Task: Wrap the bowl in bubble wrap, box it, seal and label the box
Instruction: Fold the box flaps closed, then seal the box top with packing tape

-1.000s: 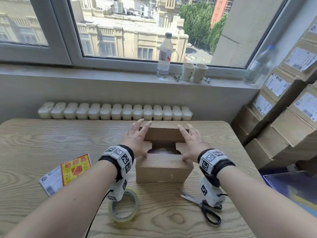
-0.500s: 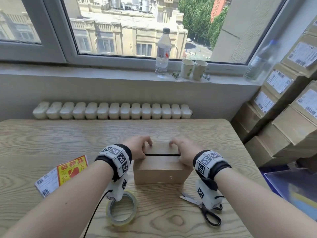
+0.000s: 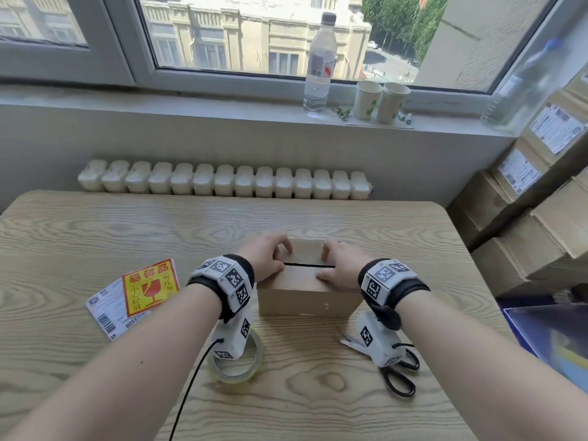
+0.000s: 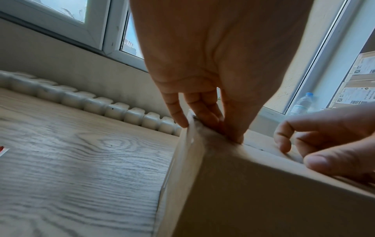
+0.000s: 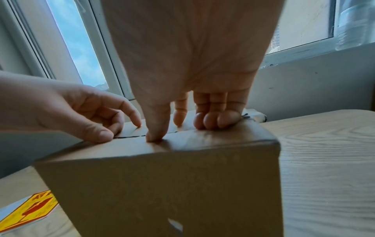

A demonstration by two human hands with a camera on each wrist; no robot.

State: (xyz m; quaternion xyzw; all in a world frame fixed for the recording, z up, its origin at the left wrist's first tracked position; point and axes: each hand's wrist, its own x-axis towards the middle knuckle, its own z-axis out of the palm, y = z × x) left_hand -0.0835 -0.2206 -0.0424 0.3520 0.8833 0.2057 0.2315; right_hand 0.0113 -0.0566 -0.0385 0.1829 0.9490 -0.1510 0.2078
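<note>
Right hand (image 5: 182, 64) pressing thumb and fingertips (image 5: 211, 120) on closed cardboard box (image 5: 162, 184) flaps at the seam; left hand (image 5: 67, 109) touching alongside; red-yellow label (image 5: 28, 210) on table (image 5: 328, 160).

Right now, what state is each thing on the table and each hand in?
box: flaps folded shut, seam untaped
left hand: presses flaps down
right hand: presses flaps down
tape roll: lying flat, unused
scissors: closed, lying flat
labels: loose on table

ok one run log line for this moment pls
step: hold flaps closed | box: flaps down, untaped | left hand: pressing top | right hand: pressing top | tape roll, scissors, labels: on table, untouched
</note>
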